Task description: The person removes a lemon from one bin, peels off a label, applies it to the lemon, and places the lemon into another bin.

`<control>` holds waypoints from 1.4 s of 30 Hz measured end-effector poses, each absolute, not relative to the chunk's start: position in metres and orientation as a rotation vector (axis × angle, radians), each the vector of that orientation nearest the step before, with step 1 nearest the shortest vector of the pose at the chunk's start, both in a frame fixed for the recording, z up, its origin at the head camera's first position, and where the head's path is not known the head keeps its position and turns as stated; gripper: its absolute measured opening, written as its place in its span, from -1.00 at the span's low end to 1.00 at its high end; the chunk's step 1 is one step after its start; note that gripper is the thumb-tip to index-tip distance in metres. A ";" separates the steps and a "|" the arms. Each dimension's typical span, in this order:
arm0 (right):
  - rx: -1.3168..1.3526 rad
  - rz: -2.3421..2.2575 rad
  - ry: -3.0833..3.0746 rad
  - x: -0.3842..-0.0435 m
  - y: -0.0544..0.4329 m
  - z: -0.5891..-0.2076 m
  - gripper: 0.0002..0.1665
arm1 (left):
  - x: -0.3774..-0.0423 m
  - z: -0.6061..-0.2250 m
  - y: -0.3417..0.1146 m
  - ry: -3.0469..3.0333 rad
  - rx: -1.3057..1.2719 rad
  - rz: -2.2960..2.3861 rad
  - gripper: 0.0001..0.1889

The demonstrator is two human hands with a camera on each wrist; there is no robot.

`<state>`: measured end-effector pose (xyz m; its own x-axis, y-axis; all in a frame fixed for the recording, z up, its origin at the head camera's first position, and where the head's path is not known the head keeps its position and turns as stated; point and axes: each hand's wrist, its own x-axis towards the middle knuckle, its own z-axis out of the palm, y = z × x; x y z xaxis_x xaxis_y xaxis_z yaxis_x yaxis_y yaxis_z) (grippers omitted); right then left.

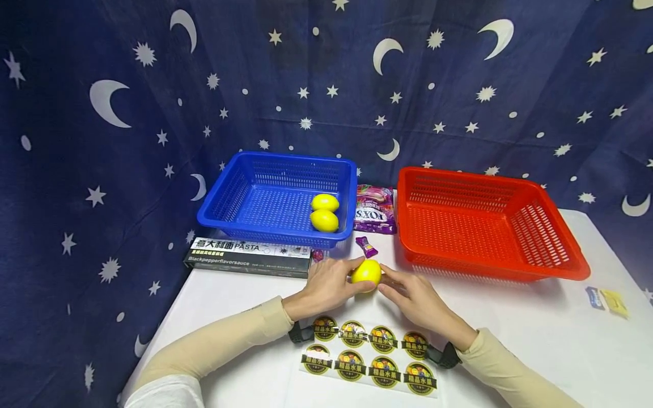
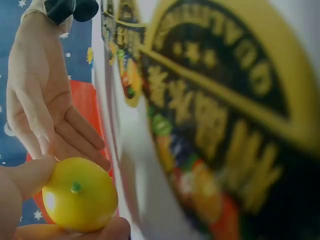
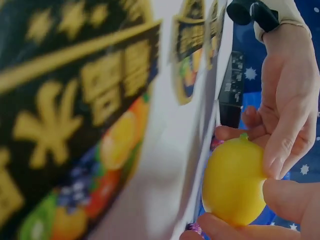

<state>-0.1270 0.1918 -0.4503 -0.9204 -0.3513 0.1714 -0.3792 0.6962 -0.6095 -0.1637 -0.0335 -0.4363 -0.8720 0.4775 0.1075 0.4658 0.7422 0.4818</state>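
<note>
A yellow lemon is between both hands above the white table, its stem end showing in the left wrist view. My left hand holds its left side, thumb in front and fingers behind. On the right side, my right hand has its thumb and fingertips against the lemon; the two thumb tips meet near it in the wrist views. Just below the hands lies a sheet of round black-and-gold fruit stickers. Two more lemons lie in the right end of the blue basket.
A red basket stands at the right, nothing in it. Between the baskets is a purple candy bag, with a wrapped candy before it. A black-and-white pasta box lies before the blue basket. Small blue and yellow packets lie far right.
</note>
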 end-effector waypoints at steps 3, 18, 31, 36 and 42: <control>0.624 0.976 -2.845 -0.130 0.193 -0.453 -0.35 | -0.163 -0.440 -0.031 2.901 0.807 0.798 -0.34; 0.613 0.920 -2.856 -0.134 0.197 -0.455 -0.41 | -0.166 -0.444 -0.038 2.837 0.854 0.848 -0.36; 0.600 0.789 -2.790 -0.100 0.213 -0.444 -0.48 | -0.144 -0.446 -0.067 2.914 0.851 0.734 -0.39; 0.758 0.658 -2.819 -0.072 0.216 -0.441 -0.57 | -0.122 -0.450 -0.079 2.837 1.055 0.541 -0.50; 0.821 0.450 -3.007 -0.052 0.213 -0.445 -0.64 | -0.109 -0.450 -0.076 2.735 1.184 0.441 -0.54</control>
